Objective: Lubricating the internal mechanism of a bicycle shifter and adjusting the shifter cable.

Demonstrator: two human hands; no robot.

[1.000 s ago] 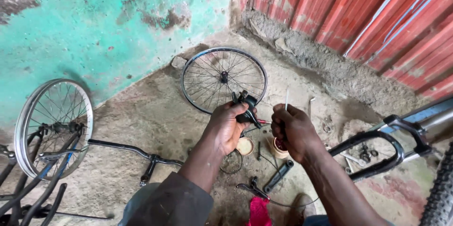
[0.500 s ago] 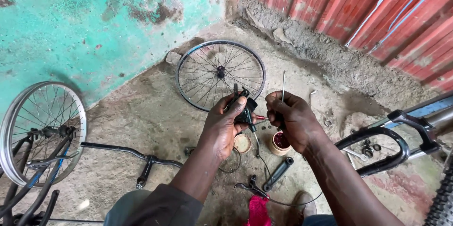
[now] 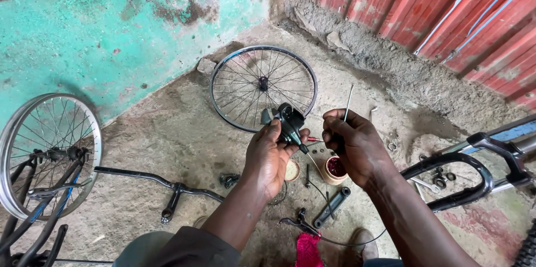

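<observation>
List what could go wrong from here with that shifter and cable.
1. The left hand holds the black shifter above the open grease pot; a slip could drop it in or tip the pot.
2. The thin cable end rising from the right hand points upward toward the face and might poke.
3. Small washers lying loose on the dirt floor could get lost.

Matt black plastic shifter (image 3: pixel 287 123), shiny metal wheel (image 3: pixel 262 87), rough concrete floor (image 3: pixel 167 133).

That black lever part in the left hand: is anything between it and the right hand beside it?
Nothing visible blocks it. The left hand holds the black lever part, the right hand pinches a thin wire, and only a narrow open gap separates them above the small tub.
</observation>
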